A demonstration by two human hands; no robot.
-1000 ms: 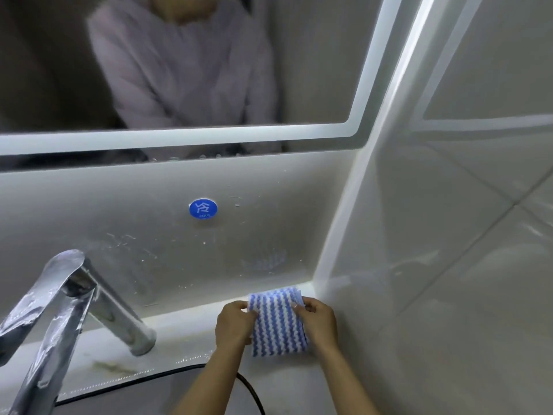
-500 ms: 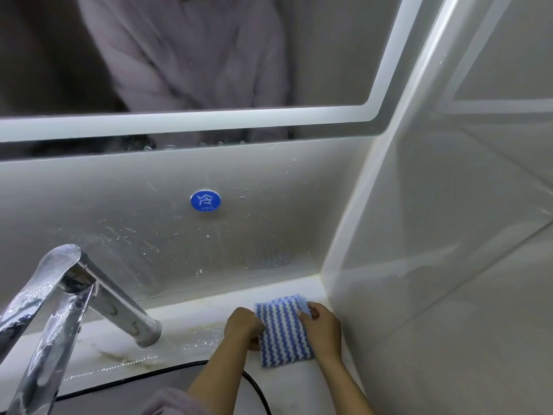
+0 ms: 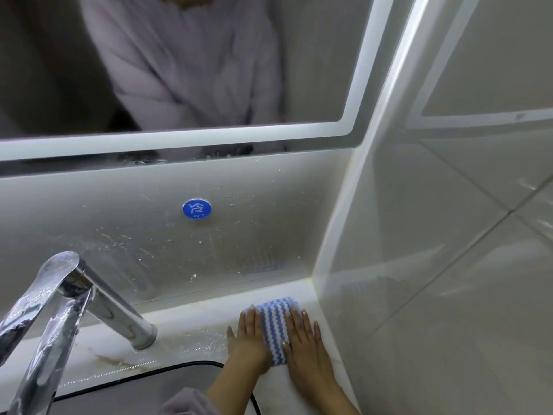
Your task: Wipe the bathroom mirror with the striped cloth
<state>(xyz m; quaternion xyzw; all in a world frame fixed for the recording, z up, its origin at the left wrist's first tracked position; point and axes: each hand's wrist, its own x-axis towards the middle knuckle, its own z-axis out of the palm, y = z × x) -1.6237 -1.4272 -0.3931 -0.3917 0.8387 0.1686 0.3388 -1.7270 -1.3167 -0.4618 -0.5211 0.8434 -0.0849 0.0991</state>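
A person's left hand point(image 3: 250, 339) and right hand point(image 3: 305, 342) lie palm-down on the striped cloth point(image 3: 276, 327), fingers straight and close together, pressing it flat against the white countertop point(image 3: 194, 327). Half a second ago the same hands pinched the cloth by its side edges with curled fingers; now the grip is gone and the blue-and-white cloth sits folded on the ledge, a strip of it showing between the two hands. The view has also swung slightly, so the faucet point(image 3: 74, 301) sits further right.

The sink basin point(image 3: 134, 393) (only a grey sliver inside its dark rim is in view) shows at the bottom edge, and what it contains cannot be told. A pale sleeve point(image 3: 188, 402) juts in beside it.

The cloth lies in the corner where the countertop meets the backsplash point(image 3: 119, 220) and the tiled side wall point(image 3: 434, 265); the right hand is just beside that wall, leaving scant room on that side. Leftward, open ledge runs to the chrome faucet's base. The mirror point(image 3: 179, 70), edged by a lit white band, hangs well above the cloth, untouched by it, with water spots along its lower border. A round blue sticker point(image 3: 197, 209) marked "COLD" sits on the spattered backsplash between mirror and ledge.
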